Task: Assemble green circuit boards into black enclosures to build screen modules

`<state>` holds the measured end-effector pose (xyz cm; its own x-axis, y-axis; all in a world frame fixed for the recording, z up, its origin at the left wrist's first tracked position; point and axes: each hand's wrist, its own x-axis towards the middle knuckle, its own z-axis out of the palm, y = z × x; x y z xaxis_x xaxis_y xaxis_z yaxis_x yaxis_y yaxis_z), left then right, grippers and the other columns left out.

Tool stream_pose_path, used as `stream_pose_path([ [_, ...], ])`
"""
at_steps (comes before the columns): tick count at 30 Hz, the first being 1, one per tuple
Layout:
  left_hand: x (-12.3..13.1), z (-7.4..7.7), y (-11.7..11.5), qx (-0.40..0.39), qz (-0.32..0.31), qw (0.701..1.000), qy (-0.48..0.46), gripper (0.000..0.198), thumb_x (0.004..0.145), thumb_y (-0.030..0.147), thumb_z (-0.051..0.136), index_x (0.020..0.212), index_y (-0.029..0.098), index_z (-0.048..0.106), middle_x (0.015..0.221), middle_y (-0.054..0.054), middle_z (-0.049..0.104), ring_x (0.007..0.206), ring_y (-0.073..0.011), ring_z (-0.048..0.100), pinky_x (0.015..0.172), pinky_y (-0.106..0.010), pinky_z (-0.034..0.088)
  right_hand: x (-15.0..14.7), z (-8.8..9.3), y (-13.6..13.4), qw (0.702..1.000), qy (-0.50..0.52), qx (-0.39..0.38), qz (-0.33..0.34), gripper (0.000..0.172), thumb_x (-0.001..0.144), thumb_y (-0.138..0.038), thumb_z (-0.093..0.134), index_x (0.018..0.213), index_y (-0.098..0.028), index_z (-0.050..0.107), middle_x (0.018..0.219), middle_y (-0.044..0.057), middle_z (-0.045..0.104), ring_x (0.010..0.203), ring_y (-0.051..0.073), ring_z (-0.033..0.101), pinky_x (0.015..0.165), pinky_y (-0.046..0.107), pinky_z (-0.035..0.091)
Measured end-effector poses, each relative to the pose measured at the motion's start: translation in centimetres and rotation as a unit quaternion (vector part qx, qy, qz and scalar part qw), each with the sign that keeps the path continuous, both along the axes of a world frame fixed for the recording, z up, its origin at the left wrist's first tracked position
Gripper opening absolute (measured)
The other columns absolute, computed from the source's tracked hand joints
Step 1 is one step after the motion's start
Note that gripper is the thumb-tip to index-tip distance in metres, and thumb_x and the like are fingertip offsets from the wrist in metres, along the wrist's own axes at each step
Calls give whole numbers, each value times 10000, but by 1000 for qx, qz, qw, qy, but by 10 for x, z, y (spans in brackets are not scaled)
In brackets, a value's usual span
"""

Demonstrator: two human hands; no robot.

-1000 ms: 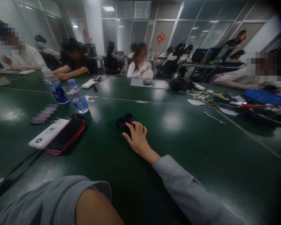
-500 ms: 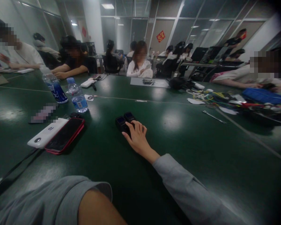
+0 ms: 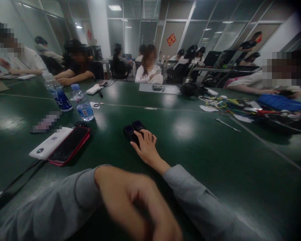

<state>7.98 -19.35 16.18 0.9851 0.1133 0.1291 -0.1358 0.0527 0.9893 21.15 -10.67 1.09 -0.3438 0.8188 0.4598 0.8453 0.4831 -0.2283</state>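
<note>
Two small black devices with little screens point(image 3: 132, 129) lie side by side on the green table point(image 3: 205, 160). My right hand point(image 3: 146, 145) reaches over their near end, with bent fingers and thumb resting on them and hiding that part. In the foreground, close to the camera, is my left hand point(image 3: 137, 197). It is blurred by motion, its fingers curl downward, and its lower part is cut off by the frame edge. Anything within its fingers is hidden.
Left of my hands lie a red-cased phone point(image 3: 69, 145), a white power bank point(image 3: 48, 144) and another phone point(image 3: 46, 122). Behind them stand a clear water bottle point(image 3: 84, 105) and a blue-labelled bottle point(image 3: 59, 95). Tangled cables point(image 3: 230, 105) and a metal rod point(image 3: 227, 125) are at right. Several people sit around.
My left hand has come into view at the bottom centre, where only the forearm and sleeve showed before. My right hand and the black devices stay in place.
</note>
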Motion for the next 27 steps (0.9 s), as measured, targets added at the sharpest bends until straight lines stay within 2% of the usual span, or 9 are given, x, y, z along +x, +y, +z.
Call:
stream_pose_path([
  [2, -5, -24, 36, 115, 220, 968, 23, 209, 711, 346, 548, 517, 269, 563, 566, -36, 545, 567, -180, 541, 567, -330, 472, 0, -1, 0, 1000, -1, 2, 2, 502, 982, -494, 364, 1375, -192, 439, 1347, 143, 423, 1264, 284, 349, 1032, 481, 288],
  [5, -24, -72, 97, 289, 515, 804, 75, 233, 799, 251, 417, 591, 199, 508, 593, -7, 514, 582, -133, 462, 625, -281, 413, -1, -1, 1, 1000, -8, 8, -3, 497, 978, -494, 374, 1360, -186, 456, 1338, 146, 434, 1259, 289, 352, 1023, 477, 293],
  [6, -34, -89, 115, 343, 565, 741, 117, 233, 803, 210, 391, 602, 192, 509, 595, -3, 509, 585, -130, 452, 628, -275, 391, -1, -1, 1, 1000, -9, 11, -7, 499, 978, -508, 368, 1360, -200, 456, 1337, 142, 434, 1259, 287, 351, 1019, 476, 296],
  [8, -57, -118, 143, 421, 594, 643, 240, 237, 812, 183, 388, 643, 192, 554, 614, -7, 545, 600, -135, 474, 636, -274, 369, -2, 0, 1, 1000, -8, 10, -8, 508, 978, -534, 353, 1374, -228, 441, 1345, 132, 428, 1268, 281, 346, 1016, 474, 300],
  [10, -77, -139, 160, 438, 574, 594, 355, 265, 838, 203, 393, 674, 200, 602, 663, -24, 615, 629, -149, 530, 634, -273, 368, -2, 0, 1, 1000, -7, 7, -8, 513, 980, -542, 335, 1380, -236, 432, 1348, 131, 424, 1273, 277, 344, 1018, 477, 299],
  [13, -92, -153, 168, 457, 523, 575, 433, 290, 874, 246, 398, 799, 228, 677, 828, -47, 709, 735, -177, 621, 646, -271, 397, -2, 1, 1, 1000, -5, 3, -8, 513, 983, -539, 326, 1383, -233, 427, 1349, 134, 422, 1273, 278, 346, 1023, 487, 301],
  [17, -89, -154, 166, 489, 488, 541, 479, 304, 867, 247, 412, 920, 244, 712, 881, -75, 729, 756, -208, 657, 652, -288, 430, -1, 3, 1, 1000, -3, -6, -6, 504, 983, -524, 336, 1386, -230, 416, 1352, 137, 416, 1288, 279, 346, 1038, 498, 308],
  [24, -89, -151, 166, 495, 467, 559, 473, 342, 873, 238, 403, 997, 268, 721, 930, -62, 741, 802, -212, 675, 699, -301, 474, -1, -1, 4, 1000, -1, -19, -3, 551, 947, -523, 436, 1404, -222, 372, 1503, 147, 218, 1449, 327, 99, 1137, 565, 205],
  [27, -90, -151, 167, 494, 466, 562, 472, 347, 871, 238, 408, 1016, 275, 721, 927, -58, 744, 801, -213, 677, 693, -300, 478, -2, -3, 6, 999, 2, -33, 1, 556, 945, -505, 445, 1415, -225, 345, 1518, 144, 199, 1459, 330, 74, 1141, 577, 212],
])
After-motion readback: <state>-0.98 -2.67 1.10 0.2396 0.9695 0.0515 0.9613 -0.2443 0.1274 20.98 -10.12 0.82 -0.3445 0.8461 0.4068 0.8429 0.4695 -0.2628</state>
